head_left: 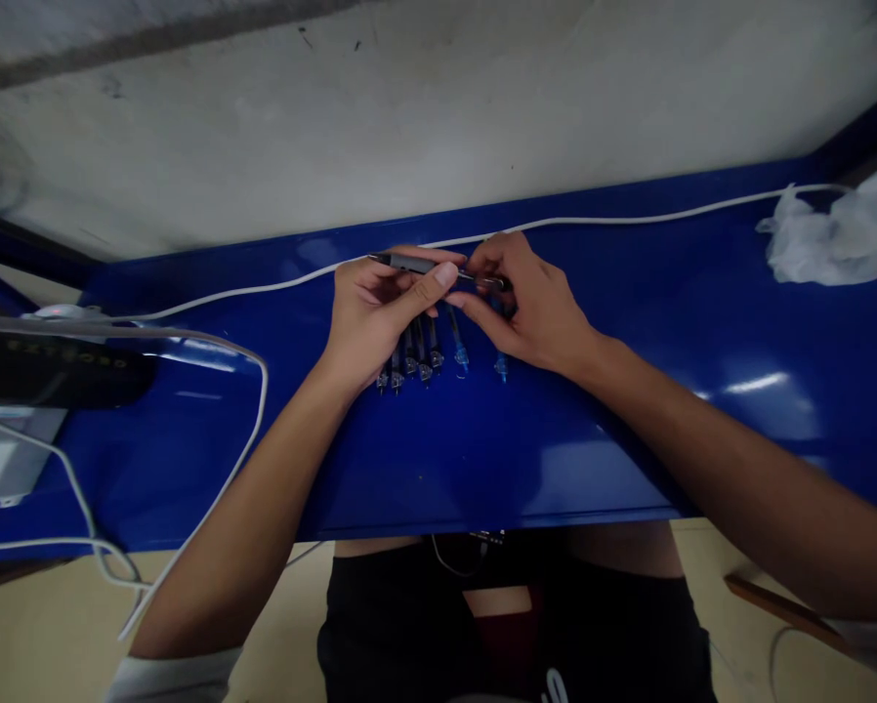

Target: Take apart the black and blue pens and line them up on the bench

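My left hand [380,308] is closed around a pen [412,264] with a dark grey grip, its dark tip pointing left. At the pen's other end, the fingers of my right hand [530,298] pinch its dark rear part. Below my hands, several dark pens [425,356] lie side by side on the blue table, partly hidden by my left hand. To their right lies a blue pen [459,344], and another blue pen [501,365] sits under my right hand, mostly covered.
The blue table [438,459] meets a pale wall. A white cable [614,221] runs along the back, with more cable looping at the left. A clear plastic bag [838,234] sits at right. A black cylindrical object [50,369] and a white box [14,464] stand at left.
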`<action>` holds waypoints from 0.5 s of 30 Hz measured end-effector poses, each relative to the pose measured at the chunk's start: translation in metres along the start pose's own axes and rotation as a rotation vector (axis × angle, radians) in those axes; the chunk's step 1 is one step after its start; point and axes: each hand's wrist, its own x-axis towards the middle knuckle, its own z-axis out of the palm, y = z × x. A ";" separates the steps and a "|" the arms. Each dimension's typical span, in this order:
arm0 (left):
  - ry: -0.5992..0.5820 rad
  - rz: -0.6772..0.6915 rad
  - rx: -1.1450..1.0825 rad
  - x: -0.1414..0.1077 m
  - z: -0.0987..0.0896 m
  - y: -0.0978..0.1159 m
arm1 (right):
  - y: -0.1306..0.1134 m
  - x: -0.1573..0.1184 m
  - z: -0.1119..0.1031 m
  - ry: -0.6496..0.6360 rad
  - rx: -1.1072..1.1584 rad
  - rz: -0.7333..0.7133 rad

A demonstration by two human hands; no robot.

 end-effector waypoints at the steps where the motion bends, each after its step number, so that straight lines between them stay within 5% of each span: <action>1: -0.002 0.001 -0.004 0.000 0.000 0.000 | 0.001 0.000 0.000 0.006 0.000 -0.006; 15: 0.024 -0.012 -0.009 0.000 0.001 -0.003 | 0.002 0.001 0.000 0.003 -0.021 0.005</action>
